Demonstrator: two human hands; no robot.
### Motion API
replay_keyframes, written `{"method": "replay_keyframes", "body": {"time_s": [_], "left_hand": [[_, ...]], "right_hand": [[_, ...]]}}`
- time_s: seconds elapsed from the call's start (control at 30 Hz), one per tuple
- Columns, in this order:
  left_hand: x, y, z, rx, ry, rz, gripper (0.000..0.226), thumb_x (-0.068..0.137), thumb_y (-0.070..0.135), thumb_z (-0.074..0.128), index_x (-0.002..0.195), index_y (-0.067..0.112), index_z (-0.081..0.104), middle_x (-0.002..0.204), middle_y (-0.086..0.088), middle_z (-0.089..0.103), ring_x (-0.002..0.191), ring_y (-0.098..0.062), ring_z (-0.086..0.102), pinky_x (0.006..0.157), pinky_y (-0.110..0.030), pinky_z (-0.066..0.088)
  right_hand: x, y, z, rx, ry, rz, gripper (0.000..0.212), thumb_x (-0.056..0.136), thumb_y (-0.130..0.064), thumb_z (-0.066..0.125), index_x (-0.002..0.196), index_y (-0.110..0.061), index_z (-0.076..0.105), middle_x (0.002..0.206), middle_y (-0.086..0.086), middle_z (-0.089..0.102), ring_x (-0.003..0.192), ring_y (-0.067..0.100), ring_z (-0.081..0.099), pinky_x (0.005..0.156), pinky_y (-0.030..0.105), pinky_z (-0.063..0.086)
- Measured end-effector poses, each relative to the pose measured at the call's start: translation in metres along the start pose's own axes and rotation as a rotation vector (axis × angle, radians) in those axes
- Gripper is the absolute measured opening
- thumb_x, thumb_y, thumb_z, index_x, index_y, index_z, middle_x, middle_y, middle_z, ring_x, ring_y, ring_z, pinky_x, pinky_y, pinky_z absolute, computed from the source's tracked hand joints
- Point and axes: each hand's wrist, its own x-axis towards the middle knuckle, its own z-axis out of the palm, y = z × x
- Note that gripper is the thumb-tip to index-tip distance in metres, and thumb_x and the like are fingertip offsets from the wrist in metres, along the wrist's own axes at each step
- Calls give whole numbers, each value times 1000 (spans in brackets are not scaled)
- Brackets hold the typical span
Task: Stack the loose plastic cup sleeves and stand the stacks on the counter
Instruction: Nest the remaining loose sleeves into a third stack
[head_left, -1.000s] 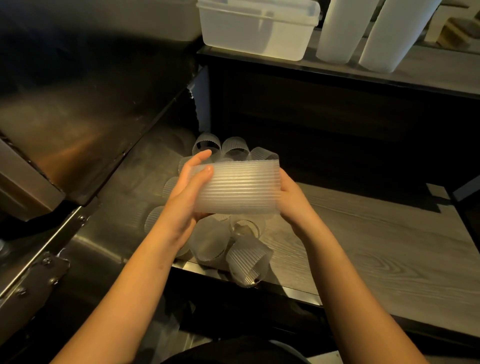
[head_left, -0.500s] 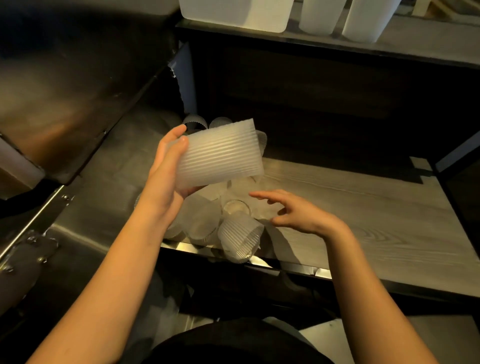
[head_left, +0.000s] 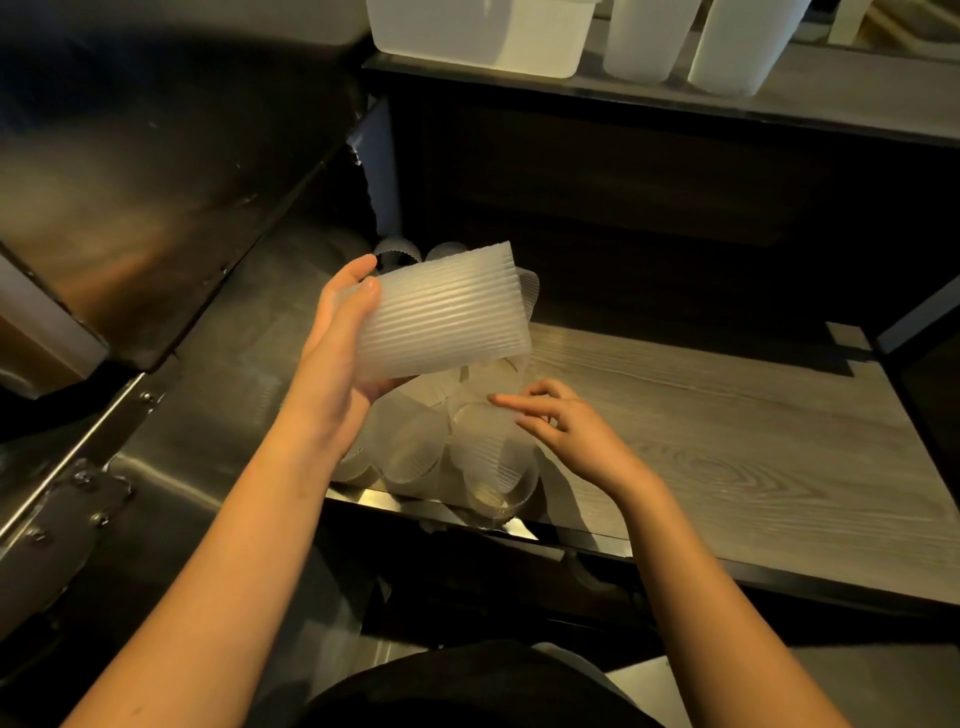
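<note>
**Cup sleeves part-stacked, one stack held above the loose pile**

Cup sleeves (head_left: 470, 457), ribbed and translucent, lay in a loose pile at the near left corner of the wood-grain counter (head_left: 727, 447), several on their sides with open ends facing the camera. One at the front reached the metal edge strip of the counter.

Two bare forearms came up from the bottom of the view. The right hand (head_left: 563, 428) was low over the pile, palm down, fingers loosely spread and holding nothing. Its fingertips (head_left: 501, 400) sat at the rim of one loose sleeve; whether they touched it could not be told.

Just above and behind the pile, the left hand (head_left: 337, 343) held the stack of sleeves (head_left: 447, 317) in the air. The stack lay nearly on its side, its far end tilted up to the right. The thumb and fingers were wrapped around its left end, the palm underneath.

A few more loose sleeves showed behind the stack, near the dark back wall. To the left stood a slanted stainless steel surface (head_left: 156, 171).

Farthest away, on a raised shelf (head_left: 831, 98), sat a white plastic tub (head_left: 483, 31) and two tall white cylinders (head_left: 737, 47), cut off by the top of the view.
</note>
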Motion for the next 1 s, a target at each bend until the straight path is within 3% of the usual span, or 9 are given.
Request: {"method": "replay_keyframes", "body": {"time_s": [0.17, 0.27, 0.37, 0.47, 0.53, 0.7, 0.87, 1.0], "left_hand": [[2, 2, -1, -8, 0, -7, 42, 77, 44, 52, 118, 39, 49, 119, 4, 45, 108, -19, 50, 74, -37, 56], [3, 3, -3, -11, 6, 7, 38, 81, 42, 50, 119, 38, 49, 119, 4, 44, 109, -20, 50, 73, -36, 56], [5, 4, -4, -11, 9, 2, 38, 83, 42, 51, 121, 38, 48, 119, 4, 44, 108, -20, 50, 72, -34, 56], [6, 3, -3, 2, -14, -14, 38, 83, 43, 52, 121, 39, 48, 121, 3, 44, 110, -21, 49, 73, -35, 56], [6, 2, -3, 11, -37, -17, 38, 81, 43, 51, 119, 40, 49, 121, 3, 44, 108, -20, 50, 73, -36, 56], [6, 4, -5, 46, -62, -2, 36, 84, 42, 49, 119, 41, 48, 117, 8, 45, 103, -16, 51, 74, -34, 57], [8, 5, -8, 51, -31, -13, 43, 76, 44, 50, 119, 41, 49, 117, 7, 45, 104, -17, 51, 76, -38, 56], [8, 2, -5, 94, -39, 12, 41, 83, 41, 52, 123, 40, 45, 115, 9, 45, 101, -15, 51, 68, -29, 55]], "right_hand": [[0, 1, -11, 165, 64, -25, 34, 96, -18, 44, 112, -47, 50, 108, -6, 50, 92, 2, 45, 78, 14, 35], [0, -2, -21, 425, 243, 6, 31, 96, -15, 44, 108, -41, 56, 99, -8, 56, 82, 7, 48, 72, 17, 40], [1, -11, -31, 783, 460, -12, 13, 89, -36, 55, 100, -30, 60, 97, -6, 61, 83, 7, 58, 65, 20, 50], [8, -24, -43, 964, 566, 11, 10, 94, -23, 46, 94, -22, 56, 88, -4, 55, 73, 7, 51, 51, 12, 42], [15, -34, -48, 952, 522, 7, 17, 97, -15, 39, 89, -19, 54, 80, -4, 51, 65, 7, 44, 47, 12, 35], [25, -52, -47, 707, 453, -19, 17, 95, -19, 46, 88, -28, 59, 76, -13, 56, 57, -7, 50, 50, 11, 39], [21, -50, -45, 643, 382, -70, 22, 94, -15, 50, 94, -34, 60, 92, -11, 62, 82, 2, 59, 63, 15, 49], [24, -52, -40, 544, 251, -87, 20, 93, -17, 51, 96, -34, 60, 89, -12, 63, 73, -7, 59, 60, 11, 46]]}}
